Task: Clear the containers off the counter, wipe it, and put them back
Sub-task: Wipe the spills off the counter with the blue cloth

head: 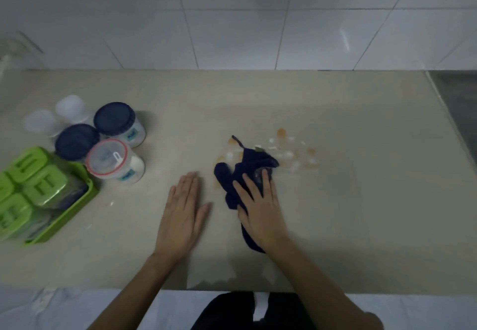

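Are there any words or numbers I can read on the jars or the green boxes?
None can be read.
Blue-lidded jar: a small teal mark on its side, too blurred to read.
Red-rimmed clear-lidded jar: a teal mark low on its side, also too blurred.
Green boxes in the green tray: raised shapes on the lids, not clearly letters.

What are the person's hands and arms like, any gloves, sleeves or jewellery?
Both are bare: the left hand and right hand wear no gloves, and no rings or watch show. No sleeves cover the forearms in view.
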The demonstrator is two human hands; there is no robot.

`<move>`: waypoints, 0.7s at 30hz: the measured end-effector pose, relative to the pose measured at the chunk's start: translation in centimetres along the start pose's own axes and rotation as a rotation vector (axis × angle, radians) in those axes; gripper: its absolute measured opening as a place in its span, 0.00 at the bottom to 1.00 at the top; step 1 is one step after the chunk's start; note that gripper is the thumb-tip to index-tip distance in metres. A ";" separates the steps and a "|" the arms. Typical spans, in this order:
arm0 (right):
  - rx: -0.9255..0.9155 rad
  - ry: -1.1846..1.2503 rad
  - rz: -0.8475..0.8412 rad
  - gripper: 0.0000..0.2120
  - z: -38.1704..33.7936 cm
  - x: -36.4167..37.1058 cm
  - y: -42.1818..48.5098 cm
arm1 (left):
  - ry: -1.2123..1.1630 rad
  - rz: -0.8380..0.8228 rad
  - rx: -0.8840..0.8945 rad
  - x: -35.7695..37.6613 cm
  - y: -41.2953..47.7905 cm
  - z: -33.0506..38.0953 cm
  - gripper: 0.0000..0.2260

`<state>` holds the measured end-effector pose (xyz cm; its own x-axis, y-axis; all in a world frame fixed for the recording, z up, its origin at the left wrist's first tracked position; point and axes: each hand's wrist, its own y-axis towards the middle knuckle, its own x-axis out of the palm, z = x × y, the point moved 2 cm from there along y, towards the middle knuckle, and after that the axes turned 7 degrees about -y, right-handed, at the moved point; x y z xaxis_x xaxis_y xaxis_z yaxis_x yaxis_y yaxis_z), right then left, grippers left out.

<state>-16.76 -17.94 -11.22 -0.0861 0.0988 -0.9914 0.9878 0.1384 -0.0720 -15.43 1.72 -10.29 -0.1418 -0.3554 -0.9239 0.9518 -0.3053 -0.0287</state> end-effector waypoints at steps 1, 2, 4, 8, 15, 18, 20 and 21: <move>-0.017 -0.003 0.003 0.25 1.0 0.1 -0.4 | 0.012 -0.002 -0.010 -0.1 0.2 -0.6 0.29; -0.021 0.006 0.004 0.24 2.4 0.2 -0.9 | 0.014 -0.004 -0.020 -0.1 0.4 -1.0 0.30; 0.028 0.030 0.005 0.23 6.1 0.5 -2.7 | 0.014 -0.021 -0.039 0.3 0.5 -1.5 0.30; 0.198 0.121 0.031 0.25 12.2 -0.2 -6.0 | 0.068 -0.040 -0.027 1.4 0.5 -1.3 0.31; 0.033 0.076 0.029 0.26 2.9 -0.1 -0.9 | 0.023 -0.015 -0.042 0.9 0.9 -0.7 0.30; -0.128 0.056 0.054 0.26 -4.1 0.5 4.4 | -0.046 0.004 -0.086 0.4 1.1 -1.8 0.30; -0.121 0.051 0.037 0.26 -5.2 0.4 5.5 | -0.073 -0.012 -0.091 0.6 0.6 -1.5 0.30; -0.122 0.030 0.030 0.26 -4.4 0.6 5.3 | -0.086 -0.013 -0.087 0.8 0.5 -1.4 0.30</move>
<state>-12.11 -12.84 -11.68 -0.0620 0.1340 -0.9890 0.9669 0.2537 -0.0262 -14.72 2.49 -11.55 -0.1735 -0.4273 -0.8873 0.9692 -0.2342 -0.0767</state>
